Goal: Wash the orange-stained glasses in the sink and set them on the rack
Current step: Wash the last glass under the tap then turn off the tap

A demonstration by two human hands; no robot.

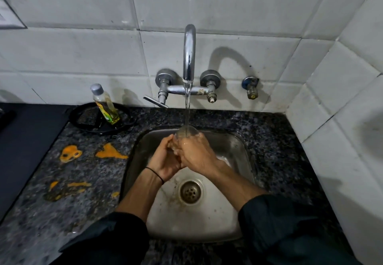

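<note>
walls: I'm seeing grubby white tiles (72, 53), corner off to the right
counter: dark speckled granite (275, 140), orange splotches (110, 152) on the left
light: hard, tap shadow (228, 57) on tiles

Black long sleeves (290, 229) (loose, ending mid-forearm), thin black band (155, 174) round the left wrist, bare forearms

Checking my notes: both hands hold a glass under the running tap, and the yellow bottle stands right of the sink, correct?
No: the head view shows the bottle left of the sink. The left hand and right hand hold the glass under the running tap.
</note>
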